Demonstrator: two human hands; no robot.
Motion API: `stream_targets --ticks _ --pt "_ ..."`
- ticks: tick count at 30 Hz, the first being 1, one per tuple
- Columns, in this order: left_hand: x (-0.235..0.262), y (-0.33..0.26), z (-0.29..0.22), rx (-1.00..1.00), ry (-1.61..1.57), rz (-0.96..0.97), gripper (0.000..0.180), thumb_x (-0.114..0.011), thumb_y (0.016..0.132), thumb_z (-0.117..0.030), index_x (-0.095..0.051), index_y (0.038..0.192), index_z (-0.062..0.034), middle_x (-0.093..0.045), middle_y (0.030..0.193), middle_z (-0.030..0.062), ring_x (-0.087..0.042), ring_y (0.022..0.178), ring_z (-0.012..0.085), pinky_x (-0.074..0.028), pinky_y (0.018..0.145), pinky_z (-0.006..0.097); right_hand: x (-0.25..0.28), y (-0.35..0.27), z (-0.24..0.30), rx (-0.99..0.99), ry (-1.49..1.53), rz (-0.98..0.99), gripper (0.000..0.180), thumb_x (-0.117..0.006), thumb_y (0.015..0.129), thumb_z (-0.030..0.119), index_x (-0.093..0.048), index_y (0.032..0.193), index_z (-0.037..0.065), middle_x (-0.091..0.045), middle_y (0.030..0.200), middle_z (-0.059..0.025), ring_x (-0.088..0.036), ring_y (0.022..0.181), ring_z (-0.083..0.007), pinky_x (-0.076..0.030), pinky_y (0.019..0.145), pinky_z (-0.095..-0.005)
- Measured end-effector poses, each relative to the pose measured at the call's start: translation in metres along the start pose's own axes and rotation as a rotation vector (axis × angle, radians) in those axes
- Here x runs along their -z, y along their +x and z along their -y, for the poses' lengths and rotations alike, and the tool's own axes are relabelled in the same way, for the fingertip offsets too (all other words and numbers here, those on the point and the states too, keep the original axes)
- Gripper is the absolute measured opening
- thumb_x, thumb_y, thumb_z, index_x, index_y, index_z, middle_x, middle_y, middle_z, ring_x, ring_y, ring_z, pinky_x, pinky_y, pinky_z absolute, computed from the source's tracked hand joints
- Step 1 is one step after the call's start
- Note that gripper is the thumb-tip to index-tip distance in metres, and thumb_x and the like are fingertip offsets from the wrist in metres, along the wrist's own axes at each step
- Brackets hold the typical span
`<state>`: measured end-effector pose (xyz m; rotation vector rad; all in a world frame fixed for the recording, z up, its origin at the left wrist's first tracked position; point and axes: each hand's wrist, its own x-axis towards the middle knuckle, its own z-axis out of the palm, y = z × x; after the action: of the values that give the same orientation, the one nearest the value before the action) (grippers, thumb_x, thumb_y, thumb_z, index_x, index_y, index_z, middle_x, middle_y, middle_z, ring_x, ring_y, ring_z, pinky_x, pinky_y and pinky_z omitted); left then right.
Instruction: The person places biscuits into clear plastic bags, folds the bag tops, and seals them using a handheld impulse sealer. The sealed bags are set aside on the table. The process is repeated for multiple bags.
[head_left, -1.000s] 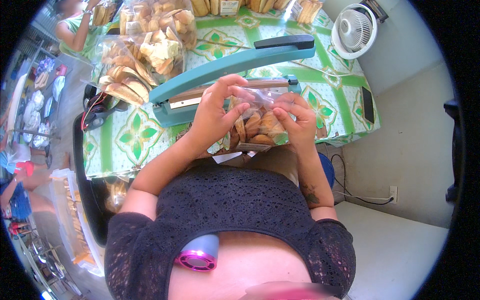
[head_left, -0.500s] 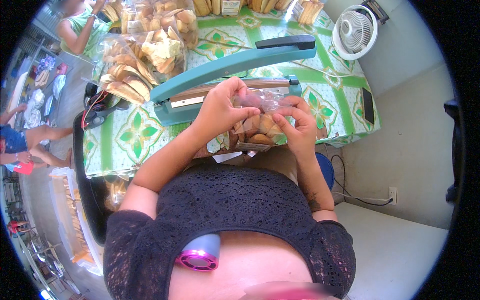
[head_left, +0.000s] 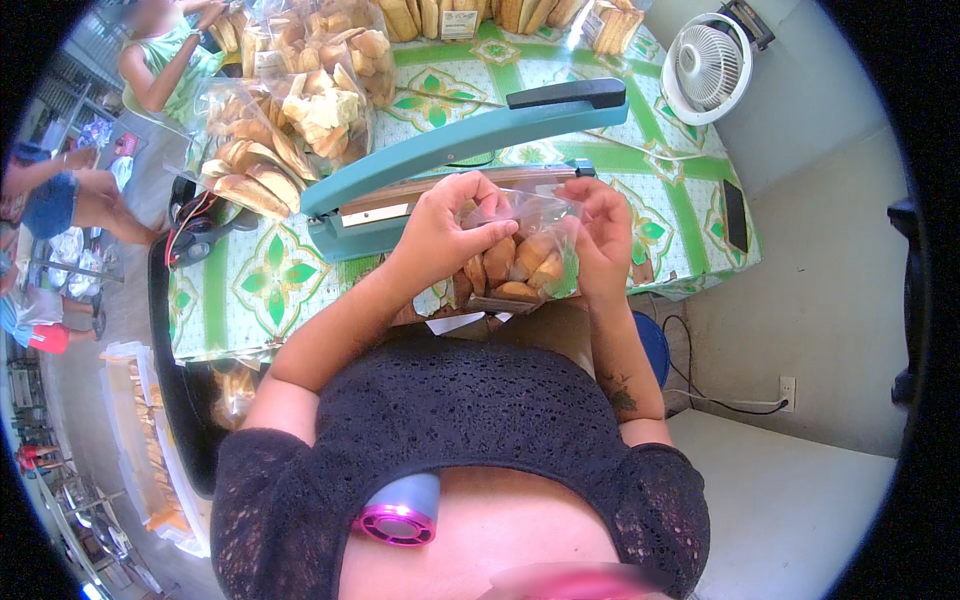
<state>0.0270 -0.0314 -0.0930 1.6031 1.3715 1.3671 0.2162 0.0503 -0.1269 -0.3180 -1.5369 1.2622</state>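
A clear plastic bag (head_left: 514, 268) holding several browned bread slices is upright at the table's near edge, in front of my body. My left hand (head_left: 455, 225) pinches the left side of its top between thumb and fingers. On the opposite side, my right hand (head_left: 604, 238) grips the bag's right upper edge, its fingers curled. The bag's mouth looks loose and spread between both hands. Just behind stands a teal heat sealer (head_left: 365, 240), its long arm (head_left: 450, 132) with a black handle raised above the sealing bar.
Large clear bags of bread slices (head_left: 270, 150) crowd the table's left side, with more packs (head_left: 460, 18) at the back. A white fan (head_left: 708, 62) and a dark phone (head_left: 735, 215) are on the right. At left, a person in light green (head_left: 165, 65) and others are nearby.
The bag's top, bunched between my hands before, is now taller and more spread, showing the bread slices better. My right hand's fingers have lifted. At left, a person in shorts has shifted.
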Motion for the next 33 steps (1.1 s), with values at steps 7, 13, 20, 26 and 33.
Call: stream_targets --ticks 7,13,20,26,33 --pt "-0.011 -0.010 0.002 -0.087 -0.098 -0.197 0.023 -0.066 0.079 -0.003 -0.045 0.087 -0.0073 -0.057 0.089 0.0025 -0.051 0.084 0.0091 -0.041 0.080 0.025 0.000 -0.004 0.034 0.099 -0.540 0.178 0.023 -0.079 0.064 0.014 -0.061 0.074 0.004 -0.051 0.115 -0.0146 -0.050 0.108 -0.0284 -0.038 0.094 -0.0400" --pt "-0.015 -0.011 -0.010 -0.147 -0.055 -0.297 0.045 -0.068 0.074 0.001 -0.041 0.110 -0.0060 -0.053 0.096 0.0049 -0.048 0.087 0.0109 -0.039 0.082 0.025 -0.014 -0.009 0.053 0.094 -0.838 -0.009 0.021 -0.079 0.063 0.013 -0.062 0.070 0.005 -0.053 0.110 -0.0133 -0.052 0.102 -0.0295 -0.041 0.089 -0.0379" --pt "-0.001 0.007 -0.054 -0.731 0.893 -0.093 0.042 -0.065 0.067 -0.014 -0.051 0.107 -0.0174 -0.054 0.107 0.0030 -0.047 0.113 0.0213 -0.026 0.099 0.050 -0.013 -0.019 0.053 0.255 -0.949 0.019 0.017 -0.075 0.069 0.017 -0.064 0.074 0.006 -0.055 0.104 -0.0104 -0.052 0.099 -0.0277 -0.040 0.089 -0.0397" --pt "-0.015 0.013 -0.065 -0.899 1.091 0.030 0.012 -0.057 0.071 -0.023 -0.058 0.082 -0.0197 -0.058 0.092 -0.0051 -0.047 0.112 0.0167 -0.016 0.104 0.058 -0.008 -0.019 0.042 0.465 -1.055 0.095 0.019 -0.068 0.076 0.024 -0.064 0.085 0.008 -0.055 0.103 -0.0093 -0.052 0.099 -0.0248 -0.038 0.091 -0.0488" --pt "-0.021 0.008 -0.061 -0.885 1.027 0.041 0.003 -0.057 0.068 -0.021 -0.057 0.070 -0.0195 -0.056 0.081 -0.0066 -0.050 0.097 0.0136 -0.017 0.104 0.057 -0.011 -0.035 0.022 0.385 -0.825 -0.028 0.028 -0.072 0.075 0.025 -0.057 0.088 0.006 -0.055 0.100 -0.0105 -0.053 0.095 -0.0289 -0.039 0.094 -0.0488"
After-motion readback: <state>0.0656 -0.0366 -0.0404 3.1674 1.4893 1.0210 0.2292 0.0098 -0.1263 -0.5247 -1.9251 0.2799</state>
